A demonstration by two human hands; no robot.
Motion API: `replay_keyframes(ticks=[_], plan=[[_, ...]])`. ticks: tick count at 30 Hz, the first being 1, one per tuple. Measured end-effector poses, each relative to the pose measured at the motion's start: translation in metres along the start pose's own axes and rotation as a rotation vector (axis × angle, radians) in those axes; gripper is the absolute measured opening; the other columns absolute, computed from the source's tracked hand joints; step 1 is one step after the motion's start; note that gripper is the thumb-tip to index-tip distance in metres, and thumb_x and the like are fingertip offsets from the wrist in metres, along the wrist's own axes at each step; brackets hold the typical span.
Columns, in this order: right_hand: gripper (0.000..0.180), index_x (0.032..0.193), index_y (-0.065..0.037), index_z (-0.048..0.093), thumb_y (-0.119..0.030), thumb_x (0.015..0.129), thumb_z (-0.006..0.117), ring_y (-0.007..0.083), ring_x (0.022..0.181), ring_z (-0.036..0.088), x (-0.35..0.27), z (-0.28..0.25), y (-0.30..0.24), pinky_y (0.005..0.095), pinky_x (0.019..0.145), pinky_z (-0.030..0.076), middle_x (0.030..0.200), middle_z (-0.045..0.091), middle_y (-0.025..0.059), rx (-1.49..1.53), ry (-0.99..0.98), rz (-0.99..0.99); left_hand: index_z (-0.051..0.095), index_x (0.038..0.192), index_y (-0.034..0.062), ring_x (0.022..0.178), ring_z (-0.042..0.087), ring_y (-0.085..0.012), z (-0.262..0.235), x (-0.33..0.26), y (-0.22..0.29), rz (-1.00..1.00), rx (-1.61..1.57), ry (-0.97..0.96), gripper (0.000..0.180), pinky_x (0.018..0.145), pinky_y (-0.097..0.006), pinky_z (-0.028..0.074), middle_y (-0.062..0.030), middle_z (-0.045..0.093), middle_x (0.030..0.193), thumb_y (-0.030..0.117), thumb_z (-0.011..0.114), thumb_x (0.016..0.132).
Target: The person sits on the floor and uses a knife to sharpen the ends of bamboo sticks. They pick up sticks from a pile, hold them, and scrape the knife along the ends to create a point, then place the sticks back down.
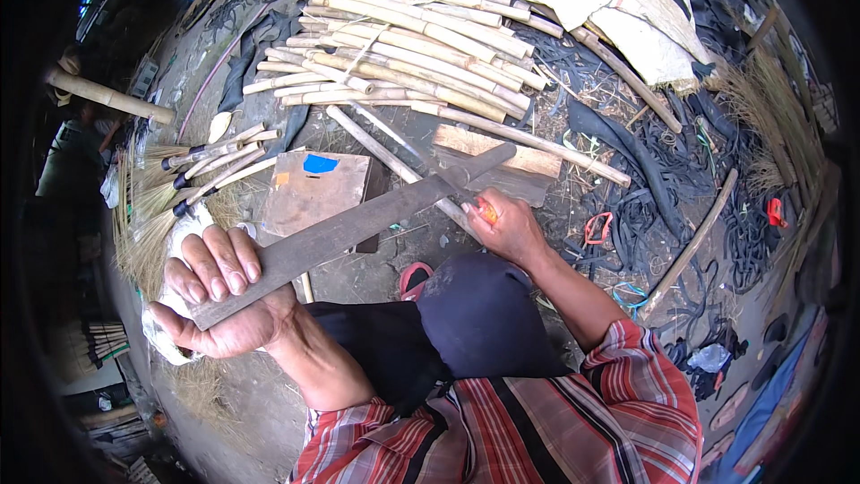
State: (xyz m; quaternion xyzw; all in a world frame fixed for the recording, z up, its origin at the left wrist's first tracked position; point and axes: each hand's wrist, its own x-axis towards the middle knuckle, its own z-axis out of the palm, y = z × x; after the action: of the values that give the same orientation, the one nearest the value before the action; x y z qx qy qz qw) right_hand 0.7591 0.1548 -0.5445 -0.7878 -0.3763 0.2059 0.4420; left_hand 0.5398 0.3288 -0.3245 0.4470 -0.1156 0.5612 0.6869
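The board (349, 235) is held in front of the body, its long axis slanting from near left to far right. Its near end is laid across the palm of the left hand (255, 324), with the fingers (204, 260) curled up along the far edge and the thumb set at the near-left end. The left hand is thus the nearer one; from its fingers, the board extends to the far right. By the right hand (508, 231), an orange-handled tool (486, 210) is gripped, its fingers clamped around the handle, just near of the board's far part. The board is crossed there by the tool's dark shaft; whether they touch cannot be told. Beyond the board, a box (309, 202) and bamboo sticks (403, 45) are seen.
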Motion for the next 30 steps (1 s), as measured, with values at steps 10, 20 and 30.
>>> replay_keyframes(ticks=[10,20,30], plan=[[0.030,0.092,-0.002,0.064,-0.032,0.095,0.066,0.0470,0.075,0.068,-0.010,0.006,0.011,0.0527,0.066,0.052,0.076,0.068,0.0258,0.010,-0.031,-0.088,0.052,0.067,0.0128,0.062,0.041,-0.0157,0.018,0.002,0.001,-0.055,0.048,0.164,0.059,0.053,-0.029,0.037,-0.0029,0.045,0.070,0.048,0.035,0.110],[0.030,0.094,-0.001,0.065,-0.031,0.094,0.067,0.0472,0.076,0.068,-0.016,-0.004,-0.001,0.0526,0.068,0.052,0.077,0.068,0.0263,0.000,0.063,-0.001,0.054,0.086,0.0083,0.067,0.051,-0.0178,0.017,-0.008,0.002,-0.036,-0.004,-0.051,0.050,0.055,-0.030,0.046,-0.0065,0.053,0.073,0.052,0.041,0.106],[0.029,0.086,-0.001,0.061,-0.027,0.093,0.071,0.0398,0.060,0.065,-0.016,-0.008,-0.001,0.0449,0.058,0.049,0.066,0.063,0.0220,0.068,0.114,-0.011,0.054,0.086,0.0065,0.059,0.054,-0.0197,0.019,-0.008,-0.004,-0.058,-0.068,-0.140,0.047,0.051,-0.033,0.049,-0.0087,0.057,0.068,0.042,0.035,0.110]])
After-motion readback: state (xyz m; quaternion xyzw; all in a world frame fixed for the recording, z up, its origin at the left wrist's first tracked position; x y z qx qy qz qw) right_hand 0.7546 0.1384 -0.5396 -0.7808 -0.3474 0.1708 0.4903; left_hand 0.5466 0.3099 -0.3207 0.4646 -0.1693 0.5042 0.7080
